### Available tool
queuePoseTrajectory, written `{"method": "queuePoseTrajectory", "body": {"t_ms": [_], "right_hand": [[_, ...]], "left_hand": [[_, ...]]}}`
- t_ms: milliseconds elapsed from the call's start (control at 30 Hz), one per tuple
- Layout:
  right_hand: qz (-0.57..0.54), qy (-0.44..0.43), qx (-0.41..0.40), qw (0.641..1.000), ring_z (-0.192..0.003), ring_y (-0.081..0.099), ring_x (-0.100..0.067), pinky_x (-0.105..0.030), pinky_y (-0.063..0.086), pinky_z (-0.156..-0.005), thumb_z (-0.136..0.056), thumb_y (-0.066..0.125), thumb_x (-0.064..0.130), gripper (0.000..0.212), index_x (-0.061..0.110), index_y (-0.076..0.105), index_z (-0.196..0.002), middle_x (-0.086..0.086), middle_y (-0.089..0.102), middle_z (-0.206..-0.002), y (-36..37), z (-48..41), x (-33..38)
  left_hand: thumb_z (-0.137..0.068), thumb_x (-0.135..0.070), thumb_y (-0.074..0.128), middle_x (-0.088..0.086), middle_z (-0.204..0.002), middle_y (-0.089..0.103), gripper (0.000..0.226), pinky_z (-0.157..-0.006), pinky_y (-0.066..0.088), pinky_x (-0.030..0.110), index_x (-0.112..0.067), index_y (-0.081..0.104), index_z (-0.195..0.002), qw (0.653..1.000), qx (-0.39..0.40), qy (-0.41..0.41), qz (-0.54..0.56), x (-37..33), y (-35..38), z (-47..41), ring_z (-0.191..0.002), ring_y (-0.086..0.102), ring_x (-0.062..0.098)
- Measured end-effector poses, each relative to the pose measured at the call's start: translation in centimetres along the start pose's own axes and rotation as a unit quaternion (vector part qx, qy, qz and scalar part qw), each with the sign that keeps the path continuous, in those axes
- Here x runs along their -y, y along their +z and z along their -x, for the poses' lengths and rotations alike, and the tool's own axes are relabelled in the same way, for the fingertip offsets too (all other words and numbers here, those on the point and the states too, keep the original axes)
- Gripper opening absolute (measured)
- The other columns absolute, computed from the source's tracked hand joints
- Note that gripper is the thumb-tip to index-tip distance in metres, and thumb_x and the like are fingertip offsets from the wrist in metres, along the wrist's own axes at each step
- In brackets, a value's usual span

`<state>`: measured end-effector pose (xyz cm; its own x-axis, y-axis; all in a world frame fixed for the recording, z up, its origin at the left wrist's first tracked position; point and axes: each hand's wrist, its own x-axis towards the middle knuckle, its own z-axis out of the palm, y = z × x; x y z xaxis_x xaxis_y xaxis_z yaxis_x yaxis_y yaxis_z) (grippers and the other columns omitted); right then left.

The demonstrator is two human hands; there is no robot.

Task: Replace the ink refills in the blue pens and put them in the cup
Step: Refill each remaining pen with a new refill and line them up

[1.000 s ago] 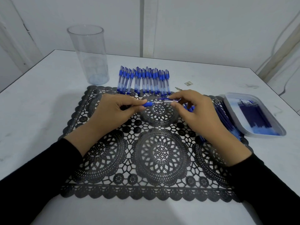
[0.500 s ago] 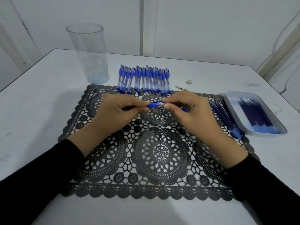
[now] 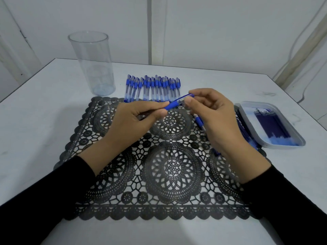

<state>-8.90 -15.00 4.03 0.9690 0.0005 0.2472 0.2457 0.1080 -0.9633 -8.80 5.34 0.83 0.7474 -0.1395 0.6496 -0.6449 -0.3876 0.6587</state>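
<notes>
Centre of frame: blue pen (image 3: 177, 103) held up off black lace mat (image 3: 173, 170), tilted, right end higher. Blue grip section pinched between thumb and forefinger of left hand (image 3: 134, 121); clear barrel end in curled fingertips of right hand (image 3: 217, 119). Flat on mat, partly hidden under right hand: second pen (image 3: 199, 121). On white table (image 3: 35, 129), row of pens (image 3: 154, 89) side by side, near ends at mat's far edge. Upright, left of row: clear cup (image 3: 92, 64). Right of mat, grey tray (image 3: 250, 115) with dark refills (image 3: 272, 124) inside; loose refills (image 3: 245, 131) on mat just beside tray.
</notes>
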Motion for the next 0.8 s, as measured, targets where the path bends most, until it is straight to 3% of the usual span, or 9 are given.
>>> {"method": "queuePoseTrajectory", "body": {"t_ms": [100,167,233,300,367,433,600,667,800], "right_hand": [[0.006,-0.009,-0.025,1.0,-0.079,0.067,-0.007,-0.016,0.051,-0.071,-0.086,0.071,0.009,0.016,0.011,0.07,-0.102,0.001,0.072,-0.085,-0.7,-0.4,0.9],[0.007,-0.023,-0.037,0.999,-0.078,0.066,-0.006,-0.014,0.049,-0.07,-0.088,0.069,0.009,0.014,0.015,0.071,-0.1,0.007,0.072,-0.082,-1.5,-0.8,1.8],[0.021,-0.04,-0.053,0.998,-0.075,0.063,-0.005,-0.013,0.047,-0.067,-0.089,0.067,0.008,0.014,0.016,0.071,-0.099,0.01,0.071,-0.079,-2.5,-1.2,2.6],[0.06,-0.057,-0.074,0.994,-0.07,0.061,-0.005,-0.013,0.046,-0.064,-0.089,0.068,0.01,0.013,0.018,0.071,-0.099,0.01,0.07,-0.077,-3.7,-1.6,3.4],[0.097,-0.068,-0.089,0.989,-0.069,0.059,-0.003,-0.012,0.045,-0.063,-0.09,0.068,0.013,0.013,0.018,0.072,-0.101,0.008,0.07,-0.077,-5.2,-1.9,4.2],[0.131,-0.068,-0.105,0.983,-0.067,0.059,0.0,-0.011,0.044,-0.063,-0.09,0.068,0.013,0.014,0.016,0.073,-0.103,0.006,0.07,-0.078,-6.6,-2.2,4.8],[0.263,-0.021,-0.12,0.957,-0.085,0.069,-0.008,-0.026,0.056,-0.083,-0.087,0.072,0.02,0.014,0.019,0.076,-0.1,-0.002,0.075,-0.09,-9.7,-3.0,4.1],[0.317,0.007,-0.114,0.942,-0.084,0.069,-0.012,-0.025,0.055,-0.079,-0.086,0.073,0.024,0.014,0.02,0.077,-0.099,0.0,0.075,-0.087,-10.4,-3.4,3.1],[0.395,0.044,-0.085,0.914,-0.072,0.062,-0.003,-0.007,0.042,-0.057,-0.086,0.073,0.029,0.017,0.021,0.077,-0.1,0.003,0.073,-0.085,-10.3,-3.9,1.2]], "left_hand": [[-0.099,-0.023,0.057,-0.011,-0.107,0.071,0.029,-0.069,0.057,0.016,-0.009,0.064,-0.124,0.999,0.03,0.021,0.004,0.1,0.3,-0.3,-0.086,0.071,0.0],[-0.103,-0.024,0.049,-0.007,-0.112,0.072,0.03,-0.056,0.055,0.017,-0.013,0.062,-0.128,0.998,0.052,0.011,-0.027,0.4,0.6,-0.7,-0.071,0.069,0.0],[-0.104,-0.025,0.048,0.005,-0.107,0.075,0.032,-0.056,0.05,0.013,-0.016,0.06,-0.132,0.994,0.082,-0.011,-0.078,0.5,1.2,-1.3,-0.061,0.061,-0.003],[-0.102,-0.031,0.051,0.003,-0.125,0.068,0.036,-0.088,0.053,0.025,-0.022,0.058,-0.136,0.982,0.124,-0.048,-0.133,0.6,2.2,-2.0,-0.09,0.061,-0.005],[-0.101,-0.039,0.051,-0.002,-0.147,0.051,0.042,-0.112,0.03,0.025,-0.026,0.054,-0.141,0.968,0.159,-0.066,-0.184,0.7,3.6,-2.6,-0.13,0.046,0.003],[-0.099,-0.049,0.046,0.001,-0.154,0.042,0.05,-0.115,0.018,0.024,-0.026,0.051,-0.144,0.957,0.176,-0.067,-0.223,0.4,5.3,-3.2,-0.142,0.035,0.013],[-0.102,-0.054,0.028,0.002,-0.164,0.018,0.056,-0.124,0.008,0.047,-0.031,0.029,-0.154,0.908,0.223,-0.114,-0.337,0.7,8.8,-4.6,-0.151,0.012,0.022],[-0.104,-0.05,0.026,0.001,-0.166,0.01,0.055,-0.123,-0.001,0.046,-0.031,0.024,-0.155,0.895,0.224,-0.135,-0.361,1.2,9.3,-4.7,-0.153,0.004,0.021],[-0.104,-0.045,0.03,0.003,-0.166,0.013,0.056,-0.123,0.001,0.046,-0.026,0.027,-0.156,0.893,0.177,-0.14,-0.39,2.1,9.2,-4.4,-0.153,0.007,0.024]]}}
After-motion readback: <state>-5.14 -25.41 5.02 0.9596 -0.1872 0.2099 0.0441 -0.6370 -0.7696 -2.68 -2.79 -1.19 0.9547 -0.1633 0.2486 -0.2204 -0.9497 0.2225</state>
